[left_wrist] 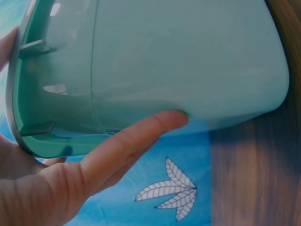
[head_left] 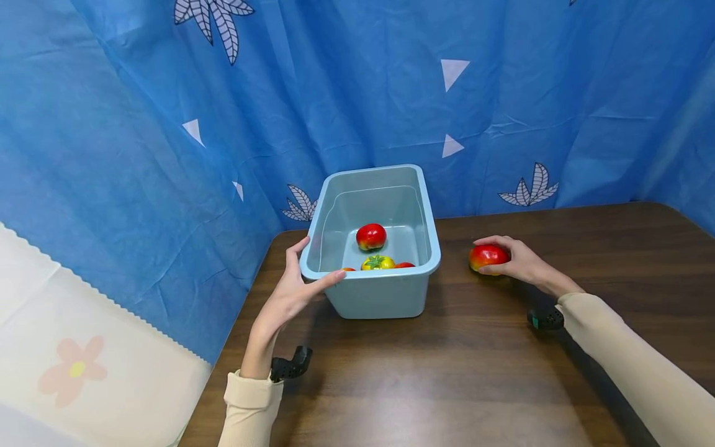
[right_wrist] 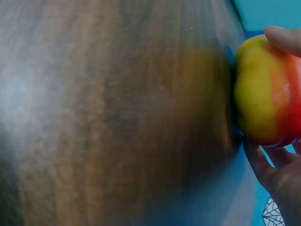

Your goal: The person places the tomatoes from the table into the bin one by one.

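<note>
My left hand (head_left: 290, 298) grips the near left corner of a light blue plastic bin (head_left: 377, 298). The thumb lies over the front rim, and in the left wrist view a finger (left_wrist: 136, 139) runs along the bin's outer wall. Inside the bin are a red tomato (head_left: 371, 236), a yellow one with a green leafy top (head_left: 378, 262), and others partly hidden behind the front rim. To the right of the bin, my right hand (head_left: 519, 261) holds a glossy red-and-yellow tomato (head_left: 487, 256) between thumb and fingers. Its yellow, ribbed side (right_wrist: 256, 94) faces the table in the right wrist view.
The bin stands near the back left of a dark brown wooden table (head_left: 447, 385). A blue patterned curtain (head_left: 380, 93) hangs right behind the table's back edge. At the left lies a pale flowered cloth (head_left: 112, 347). Each wrist wears a black camera (head_left: 290, 365).
</note>
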Tool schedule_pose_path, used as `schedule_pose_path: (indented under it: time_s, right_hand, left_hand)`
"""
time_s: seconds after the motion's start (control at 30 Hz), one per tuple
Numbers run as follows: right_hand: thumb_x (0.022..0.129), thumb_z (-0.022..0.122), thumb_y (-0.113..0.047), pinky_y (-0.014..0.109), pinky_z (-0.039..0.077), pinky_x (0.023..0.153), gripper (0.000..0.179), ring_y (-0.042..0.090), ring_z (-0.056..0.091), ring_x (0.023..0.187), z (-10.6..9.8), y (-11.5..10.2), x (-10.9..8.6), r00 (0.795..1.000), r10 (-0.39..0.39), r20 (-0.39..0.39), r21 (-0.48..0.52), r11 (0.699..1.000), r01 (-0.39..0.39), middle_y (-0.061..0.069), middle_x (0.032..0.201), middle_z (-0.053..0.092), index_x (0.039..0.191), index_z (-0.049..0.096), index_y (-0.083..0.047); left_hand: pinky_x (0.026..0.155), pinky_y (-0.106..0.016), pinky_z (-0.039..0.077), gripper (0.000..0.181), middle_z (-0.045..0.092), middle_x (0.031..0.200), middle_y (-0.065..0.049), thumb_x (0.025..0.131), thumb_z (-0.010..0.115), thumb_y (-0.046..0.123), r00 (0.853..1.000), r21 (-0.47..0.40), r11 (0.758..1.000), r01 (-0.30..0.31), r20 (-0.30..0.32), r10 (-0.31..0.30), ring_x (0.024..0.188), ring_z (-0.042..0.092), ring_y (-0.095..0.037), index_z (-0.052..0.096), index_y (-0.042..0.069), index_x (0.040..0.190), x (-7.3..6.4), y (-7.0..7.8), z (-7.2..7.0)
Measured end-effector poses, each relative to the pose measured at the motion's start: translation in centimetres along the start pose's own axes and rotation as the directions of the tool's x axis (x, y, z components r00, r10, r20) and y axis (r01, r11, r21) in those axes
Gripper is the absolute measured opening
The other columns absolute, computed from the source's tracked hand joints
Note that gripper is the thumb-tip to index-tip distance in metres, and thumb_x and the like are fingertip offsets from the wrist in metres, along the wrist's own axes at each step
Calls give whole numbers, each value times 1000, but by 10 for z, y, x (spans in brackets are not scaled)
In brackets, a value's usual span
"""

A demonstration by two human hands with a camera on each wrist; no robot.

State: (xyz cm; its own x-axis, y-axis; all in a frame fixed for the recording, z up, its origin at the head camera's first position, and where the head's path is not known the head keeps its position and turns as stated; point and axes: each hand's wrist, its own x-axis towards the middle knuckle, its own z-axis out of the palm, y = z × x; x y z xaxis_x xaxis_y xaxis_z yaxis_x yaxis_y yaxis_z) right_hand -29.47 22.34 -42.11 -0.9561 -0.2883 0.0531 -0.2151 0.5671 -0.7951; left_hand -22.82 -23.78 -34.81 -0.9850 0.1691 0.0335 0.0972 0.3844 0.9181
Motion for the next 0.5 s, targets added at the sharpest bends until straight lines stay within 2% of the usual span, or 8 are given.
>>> schedule_pose_path:
  time_s: [0.07,0.27,0.5]
  right_hand:
    - [94,78,-14,64,49,101,65,51,42,127,0,2,-1,1000,10,-3,4,1000,-10,31,148,41,151,48,-1]
    - [96,76,-16,62,49,101,66,51,43,127,-4,4,-2,999,32,-3,13,999,-32,32,150,40,152,46,-1]
    - [97,76,-16,48,51,97,63,48,45,126,-8,3,-6,999,41,-26,34,999,-40,31,150,43,152,48,-1]
  left_hand:
    - [102,-53,53,107,29,163,-12,90,82,42,1000,0,1000,-3,2,3,141,42,-36,7,24,164,0,0,0]
    - [103,-52,53,107,28,163,-12,90,82,43,1000,7,1000,9,-3,-9,142,41,-35,7,24,165,0,1,0]
    - [100,-52,55,106,28,162,-14,91,82,41,999,-10,999,33,3,-33,139,44,-36,7,24,164,1,2,0]
